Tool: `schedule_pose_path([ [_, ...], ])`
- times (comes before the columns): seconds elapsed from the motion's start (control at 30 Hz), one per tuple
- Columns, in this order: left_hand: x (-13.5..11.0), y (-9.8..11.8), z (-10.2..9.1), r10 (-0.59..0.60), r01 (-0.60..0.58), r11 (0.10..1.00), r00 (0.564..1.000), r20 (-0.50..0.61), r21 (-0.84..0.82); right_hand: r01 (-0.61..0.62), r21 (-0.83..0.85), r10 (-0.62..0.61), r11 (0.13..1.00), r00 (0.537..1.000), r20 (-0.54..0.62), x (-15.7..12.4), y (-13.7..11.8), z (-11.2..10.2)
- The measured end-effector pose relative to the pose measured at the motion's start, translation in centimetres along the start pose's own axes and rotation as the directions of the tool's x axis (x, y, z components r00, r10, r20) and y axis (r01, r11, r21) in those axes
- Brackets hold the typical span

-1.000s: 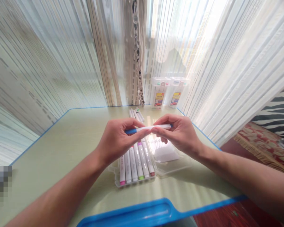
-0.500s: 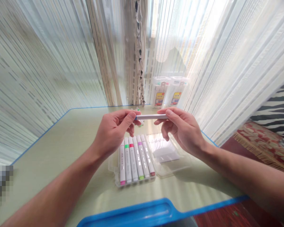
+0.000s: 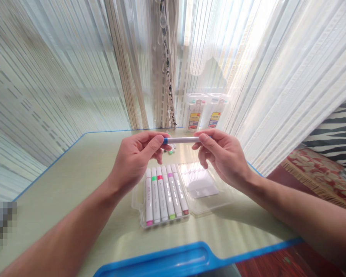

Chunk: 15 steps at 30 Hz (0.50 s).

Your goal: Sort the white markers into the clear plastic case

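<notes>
Both hands hold one white marker [image 3: 182,140] level above the table. My left hand [image 3: 138,156] pinches its blue cap end between thumb and fingers. My right hand [image 3: 219,156] grips the other end with curled fingers. Below them lies an open clear plastic case [image 3: 207,204] with several white markers [image 3: 165,194] side by side in its left half; their caps are pink, green, red and purple. The right half, the lid, holds no markers.
Two upright clear marker boxes [image 3: 203,111] with yellow labels stand at the back by the curtain. A few loose markers [image 3: 170,149] lie behind the hands. A blue tray [image 3: 167,261] runs along the near table edge. Striped curtains surround the table; a patterned rug [image 3: 320,179] lies at right.
Both hands have lifted the marker up and away from the case, so the markers in the case now show fully. The grip on both ends stays.
</notes>
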<state>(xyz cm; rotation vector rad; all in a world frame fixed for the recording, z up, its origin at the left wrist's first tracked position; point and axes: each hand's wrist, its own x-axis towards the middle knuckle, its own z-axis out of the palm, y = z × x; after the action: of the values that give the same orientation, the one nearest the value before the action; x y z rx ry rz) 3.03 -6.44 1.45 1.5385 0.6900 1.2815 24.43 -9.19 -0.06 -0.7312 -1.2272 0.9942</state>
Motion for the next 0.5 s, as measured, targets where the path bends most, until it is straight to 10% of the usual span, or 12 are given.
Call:
schedule_pose_path([
  [0.5,-0.8,-0.4,0.6,-0.045,-0.012,0.944,0.985,0.165,0.329,-0.090,-0.265,0.115,0.960,0.990,0.081,-1.2,-0.6,0.7],
])
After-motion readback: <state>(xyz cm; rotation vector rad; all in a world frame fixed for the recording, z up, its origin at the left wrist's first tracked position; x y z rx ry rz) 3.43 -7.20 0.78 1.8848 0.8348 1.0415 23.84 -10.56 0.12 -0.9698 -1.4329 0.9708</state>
